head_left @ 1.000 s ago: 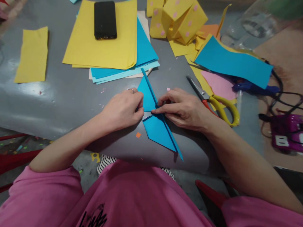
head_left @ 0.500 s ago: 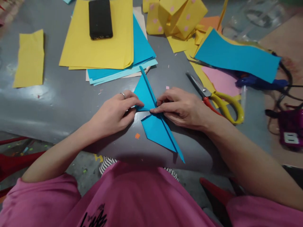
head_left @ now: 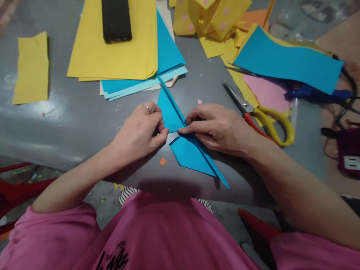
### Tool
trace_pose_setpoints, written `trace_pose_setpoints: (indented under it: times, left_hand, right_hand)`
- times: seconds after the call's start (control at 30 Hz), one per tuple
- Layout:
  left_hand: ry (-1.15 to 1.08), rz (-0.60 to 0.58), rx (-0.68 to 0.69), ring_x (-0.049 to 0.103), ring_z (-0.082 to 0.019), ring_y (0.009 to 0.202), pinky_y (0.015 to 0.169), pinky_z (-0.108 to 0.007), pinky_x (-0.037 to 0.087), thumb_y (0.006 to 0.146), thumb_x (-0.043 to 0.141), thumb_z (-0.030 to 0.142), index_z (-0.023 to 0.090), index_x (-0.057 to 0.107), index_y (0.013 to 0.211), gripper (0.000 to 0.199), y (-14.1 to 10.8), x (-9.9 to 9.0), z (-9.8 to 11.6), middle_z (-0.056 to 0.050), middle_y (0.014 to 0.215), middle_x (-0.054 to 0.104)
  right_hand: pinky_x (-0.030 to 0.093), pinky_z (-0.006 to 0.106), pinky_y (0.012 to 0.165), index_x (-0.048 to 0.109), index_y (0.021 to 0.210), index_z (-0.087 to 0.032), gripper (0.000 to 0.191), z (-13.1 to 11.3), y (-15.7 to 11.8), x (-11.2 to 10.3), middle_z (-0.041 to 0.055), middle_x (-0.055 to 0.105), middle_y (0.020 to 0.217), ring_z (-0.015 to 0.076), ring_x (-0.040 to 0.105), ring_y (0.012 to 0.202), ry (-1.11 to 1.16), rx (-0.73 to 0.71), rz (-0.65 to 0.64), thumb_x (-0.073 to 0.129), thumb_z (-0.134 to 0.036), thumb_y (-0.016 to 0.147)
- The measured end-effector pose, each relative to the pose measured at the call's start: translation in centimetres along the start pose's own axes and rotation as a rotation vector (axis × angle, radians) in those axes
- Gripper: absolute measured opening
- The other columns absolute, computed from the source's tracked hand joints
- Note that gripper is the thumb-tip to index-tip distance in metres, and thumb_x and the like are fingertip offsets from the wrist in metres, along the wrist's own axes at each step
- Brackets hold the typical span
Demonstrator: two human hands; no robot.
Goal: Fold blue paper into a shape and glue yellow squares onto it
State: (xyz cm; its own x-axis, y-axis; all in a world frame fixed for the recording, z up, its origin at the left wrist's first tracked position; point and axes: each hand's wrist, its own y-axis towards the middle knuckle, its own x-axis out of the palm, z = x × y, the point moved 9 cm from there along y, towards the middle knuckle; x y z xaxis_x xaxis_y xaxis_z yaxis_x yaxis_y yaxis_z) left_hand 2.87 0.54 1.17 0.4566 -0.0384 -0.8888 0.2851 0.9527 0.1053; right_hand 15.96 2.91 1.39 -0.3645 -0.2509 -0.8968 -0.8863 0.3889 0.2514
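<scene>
A folded piece of blue paper (head_left: pixel 194 153) lies slantwise on the grey table in front of me, with two flaps on its left side and a narrow folded ridge along its length. My left hand (head_left: pixel 143 127), with a ring on one finger, has its fingers curled and thumb and fingertips pinched at the left edge of the upper flap. My right hand (head_left: pixel 218 127) grips the ridge at the middle of the paper, its index fingertip pressed near the gap between the flaps. The undersides of the fingers are hidden.
Scissors (head_left: pixel 264 116) with yellow and red handles lie right of my right hand. Beyond are stacked yellow sheets (head_left: pixel 112 60) under a black phone (head_left: pixel 116 20), a yellow paper model (head_left: pixel 210 18) and a curved blue sheet (head_left: pixel 287 60). A yellow strip (head_left: pixel 30 69) lies far left.
The blue paper has turned slightly, its top end going left and its lower end right. My left fingers have drawn back from on top of the upper flap and curled at its edge.
</scene>
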Motion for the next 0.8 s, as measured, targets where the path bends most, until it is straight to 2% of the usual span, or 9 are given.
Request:
trace_pose_setpoints:
  times: [0.17,0.27,0.43,0.5,0.6,0.7,0.8]
  left_hand:
    - [0.03,-0.016,0.051,0.058,-0.023,0.09,0.084,-0.039,0.05,0.087,0.056,0.021,0.02,0.055,0.072,0.015,0.2,0.2,0.4,-0.008,0.098,0.062]
    - [0.061,-0.021,0.038,0.058,-0.022,0.088,0.081,-0.038,0.05,0.087,0.056,0.019,0.019,0.059,0.083,0.005,0.2,-0.1,0.2,-0.009,0.102,0.061]
    - [0.092,0.0,0.117,0.062,-0.02,0.096,0.081,-0.033,0.052,0.096,0.05,0.02,0.021,0.068,0.108,0.022,-0.7,-0.5,0.3,-0.008,0.115,0.061]
    - [0.183,0.034,0.17,0.063,-0.02,0.099,0.079,-0.031,0.052,0.102,0.046,0.024,0.025,0.071,0.114,0.027,-1.5,-0.5,0.5,-0.007,0.117,0.064]
    - [0.354,0.065,0.296,0.064,-0.02,0.097,0.079,-0.031,0.054,0.105,0.039,0.018,0.024,0.069,0.123,0.036,-2.8,-0.2,1.7,-0.008,0.117,0.068]
    - [0.466,0.0,0.389,0.065,-0.022,0.107,0.094,-0.037,0.054,0.102,0.036,0.009,0.014,0.061,0.136,0.043,-3.7,0.5,2.6,-0.014,0.125,0.068]
    - [0.498,-0.127,0.389,0.062,-0.026,0.122,0.1,-0.042,0.052,0.102,0.034,0.008,0.012,0.053,0.146,0.048,-4.1,1.1,2.1,-0.017,0.14,0.063]
  right_hand:
    - [0.046,0.039,0.079,0.079,0.104,-0.027,0.032,0.1,0.1,0.3,0.0083,0.069,0.1,0.0226,0.061,0.091,-0.011,0.026,-0.008,0.047,-0.025,0.102]
    - [0.045,0.038,0.079,0.079,0.106,-0.027,0.031,0.1,0.1,0.3,0.0084,0.068,0.103,0.0228,0.06,0.091,-0.011,0.035,-0.013,0.048,-0.026,0.102]
    - [0.044,0.037,0.075,0.08,0.107,-0.025,0.033,0.1,0.2,0.3,0.01,0.068,0.102,0.023,0.059,0.089,-0.001,0.015,-0.007,0.047,-0.026,0.102]
    - [0.044,0.036,0.076,0.08,0.106,-0.026,0.033,0.2,0.2,0.3,0.0092,0.068,0.102,0.0225,0.06,0.09,0.005,0.022,-0.005,0.047,-0.026,0.102]
    - [0.046,0.037,0.079,0.079,0.104,-0.026,0.032,0.3,0.2,0.4,0.0091,0.069,0.103,0.0225,0.06,0.092,0.003,0.047,-0.016,0.047,-0.026,0.102]
    - [0.047,0.039,0.082,0.08,0.103,-0.025,0.032,0.2,0.3,0.4,0.0098,0.069,0.104,0.0231,0.06,0.093,-0.022,0.053,-0.026,0.047,-0.025,0.102]
    - [0.046,0.038,0.08,0.08,0.103,-0.026,0.034,0.1,0.4,0.4,0.0099,0.07,0.103,0.0231,0.06,0.093,-0.049,0.052,-0.033,0.046,-0.025,0.103]
